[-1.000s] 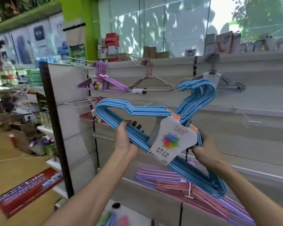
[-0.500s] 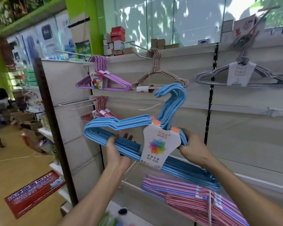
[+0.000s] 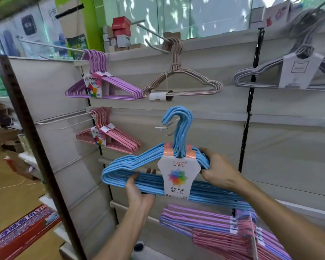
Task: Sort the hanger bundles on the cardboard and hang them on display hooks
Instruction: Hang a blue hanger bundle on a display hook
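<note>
The left hand [image 3: 137, 190], at lower centre of the frame, is curled around the bottom bars of the blue hanger bundle [image 3: 139, 166], thumb in front and fingertips showing behind the bars. The right hand [image 3: 219, 171], right of centre, is closed over the bundle's right shoulder just beside the white label card [image 3: 176, 177], which is marked "NO 829". The bundle is held upright at mid-frame, its hooks raised beside a white display hook [image 3: 165, 127] on the shelving panel [image 3: 289, 147]; whether the hooks are over the peg cannot be told.

Below the bundle, at lower right, purple and pink hanger bundles [image 3: 223, 228] are hung in a low row. At centre left a pink bundle [image 3: 118, 141] is hung on a peg, and above it a purple bundle [image 3: 109, 85]. At upper centre a beige bundle [image 3: 186, 81] is seen, and at upper right a grey bundle [image 3: 261, 76] with a white card. Small boxes [image 3: 120, 32] are stacked on top of the shelving.
</note>
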